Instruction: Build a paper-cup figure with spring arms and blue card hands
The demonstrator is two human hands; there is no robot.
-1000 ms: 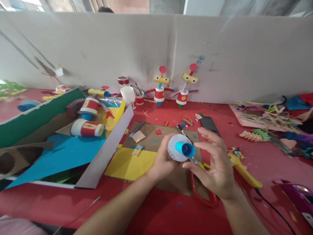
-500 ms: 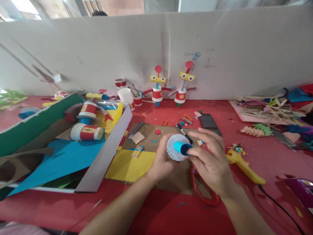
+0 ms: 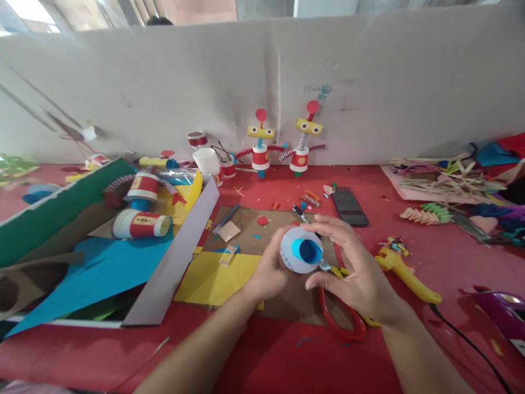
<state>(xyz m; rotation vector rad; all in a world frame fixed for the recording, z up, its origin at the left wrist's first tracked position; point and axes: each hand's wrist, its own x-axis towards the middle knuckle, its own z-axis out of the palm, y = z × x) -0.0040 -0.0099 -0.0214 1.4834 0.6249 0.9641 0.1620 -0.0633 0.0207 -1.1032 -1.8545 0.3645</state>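
My left hand (image 3: pixel 268 273) is wrapped around a paper cup, whose round white base (image 3: pixel 289 257) faces up toward me. From the middle of that base stands a short blue paper tube (image 3: pixel 301 251), its dark open end tipped slightly right. My right hand (image 3: pixel 353 268) is beside the cup, thumb and fingers apart; nothing is held in it, and I cannot tell whether its fingertips brush the rim. Beneath the right hand lie red-handled scissors (image 3: pixel 338 320), partly covered. A pen (image 3: pixel 300 212) is behind the cup, over the brown cardboard (image 3: pixel 254 241).
To the left stands a box (image 3: pixel 180 257) with paper sheets and a cup figure (image 3: pixel 141 221). Two finished-looking cup robots (image 3: pixel 260 156) stand at the back wall. A phone (image 3: pixel 350 207), a yellow glue gun (image 3: pixel 410 276) with its cord, and craft sticks (image 3: pixel 443 178) lie to the right.
My right hand has let go of the blue tube and moved slightly away, fingers spread. The tube stays on the cup base, its opening turned more toward me. The view has shifted slightly.
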